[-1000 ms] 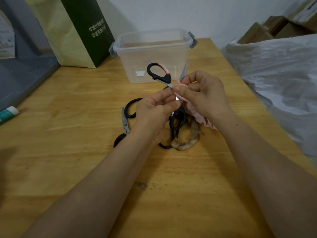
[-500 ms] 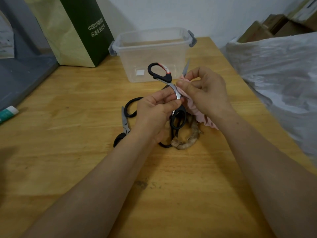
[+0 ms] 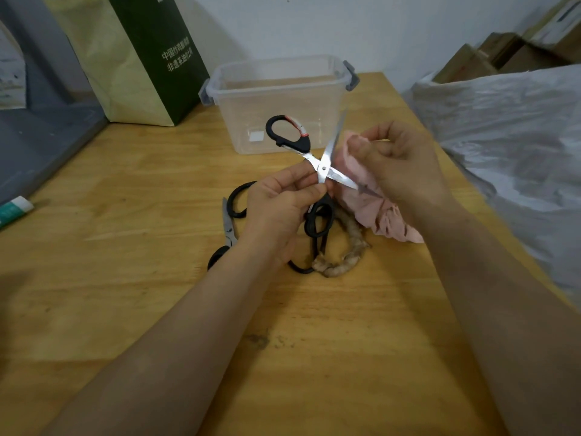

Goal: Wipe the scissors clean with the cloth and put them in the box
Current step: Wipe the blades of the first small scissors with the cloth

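Right hand (image 3: 399, 165) has slid out to the right along the blade since 0.5 s ago; it was pinching the cloth (image 3: 374, 209) right at the pivot, and the crossed blades are now exposed. Its fingers are curled, bunching the pink cloth, and the lower blade tip lies against the fabric. Left hand (image 3: 276, 209) hasn't moved: thumb and fingers pinch the scissors (image 3: 323, 166) just below the pivot screw and hold them in the air above the table (image 3: 125, 247), blades spread in an X. One black handle loop points up toward the box (image 3: 283, 99), the other hangs below the left hand. Clear box sits just behind, lid off, no scissors inside. Upper handle carries a red-and-white label strip, text unreadable. Box front has a small white sticker (image 3: 256, 136), blank as far as visible. Green paper bag (image 3: 157, 58) shows two lines of white Chinese characters, too blurred to read fully. Second pair of scissors (image 3: 229, 228) lies on the table under the left wrist.
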`<move>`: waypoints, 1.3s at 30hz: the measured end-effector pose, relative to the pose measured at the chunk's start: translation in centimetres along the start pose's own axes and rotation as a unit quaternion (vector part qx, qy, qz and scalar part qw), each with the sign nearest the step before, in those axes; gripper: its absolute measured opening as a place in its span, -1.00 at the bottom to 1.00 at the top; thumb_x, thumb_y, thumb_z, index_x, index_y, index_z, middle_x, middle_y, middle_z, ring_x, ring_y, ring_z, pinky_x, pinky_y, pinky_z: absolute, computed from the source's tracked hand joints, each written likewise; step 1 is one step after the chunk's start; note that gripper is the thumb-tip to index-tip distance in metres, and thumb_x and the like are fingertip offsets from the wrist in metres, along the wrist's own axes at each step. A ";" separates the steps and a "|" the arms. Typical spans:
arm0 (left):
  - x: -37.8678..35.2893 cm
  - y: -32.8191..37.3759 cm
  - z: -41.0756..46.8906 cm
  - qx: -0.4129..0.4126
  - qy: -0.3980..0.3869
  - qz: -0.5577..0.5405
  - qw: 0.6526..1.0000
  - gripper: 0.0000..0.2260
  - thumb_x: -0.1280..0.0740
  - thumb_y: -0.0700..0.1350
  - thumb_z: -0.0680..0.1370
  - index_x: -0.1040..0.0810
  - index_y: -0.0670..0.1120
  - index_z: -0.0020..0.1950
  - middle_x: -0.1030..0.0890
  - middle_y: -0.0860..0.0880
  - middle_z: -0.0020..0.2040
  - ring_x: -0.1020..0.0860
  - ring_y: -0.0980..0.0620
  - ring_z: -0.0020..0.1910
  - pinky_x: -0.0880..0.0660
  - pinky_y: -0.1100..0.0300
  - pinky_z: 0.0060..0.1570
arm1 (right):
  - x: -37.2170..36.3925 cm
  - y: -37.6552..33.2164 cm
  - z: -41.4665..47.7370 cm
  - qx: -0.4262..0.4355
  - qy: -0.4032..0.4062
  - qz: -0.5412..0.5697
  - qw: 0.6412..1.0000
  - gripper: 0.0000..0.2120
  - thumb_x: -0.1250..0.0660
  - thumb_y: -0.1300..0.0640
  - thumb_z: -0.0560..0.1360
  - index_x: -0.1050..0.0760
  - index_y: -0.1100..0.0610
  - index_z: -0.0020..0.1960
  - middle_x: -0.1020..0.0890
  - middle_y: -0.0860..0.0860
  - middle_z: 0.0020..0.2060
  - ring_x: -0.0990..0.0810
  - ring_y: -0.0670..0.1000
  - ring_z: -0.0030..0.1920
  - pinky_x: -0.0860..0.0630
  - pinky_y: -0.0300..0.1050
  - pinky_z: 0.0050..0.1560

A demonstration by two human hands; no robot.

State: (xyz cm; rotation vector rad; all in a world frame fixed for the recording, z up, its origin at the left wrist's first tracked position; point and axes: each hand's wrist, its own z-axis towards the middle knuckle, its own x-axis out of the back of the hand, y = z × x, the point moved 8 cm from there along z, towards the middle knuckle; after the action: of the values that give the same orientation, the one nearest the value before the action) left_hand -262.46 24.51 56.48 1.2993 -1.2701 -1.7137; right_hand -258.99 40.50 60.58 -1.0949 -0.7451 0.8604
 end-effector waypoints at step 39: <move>0.5 -0.3 -0.4 0.034 0.052 -0.028 0.998 -0.71 -0.32 -0.46 0.47 -0.56 -0.25 0.15 -0.65 -0.13 -0.05 -0.62 -0.11 0.06 -0.57 0.12 0.08 | -0.2 -0.1 0.4 0.069 0.013 -0.194 0.978 -0.65 -0.22 0.08 0.60 -0.36 0.02 -0.37 -0.37 -0.10 -0.48 -0.34 -0.11 -0.39 -0.23 -0.17 -0.31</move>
State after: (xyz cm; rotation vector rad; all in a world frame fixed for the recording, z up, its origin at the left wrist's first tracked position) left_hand -262.19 24.05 56.01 1.4576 -1.2529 -1.6312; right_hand -259.47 40.46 60.75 -0.7996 -0.8293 0.5540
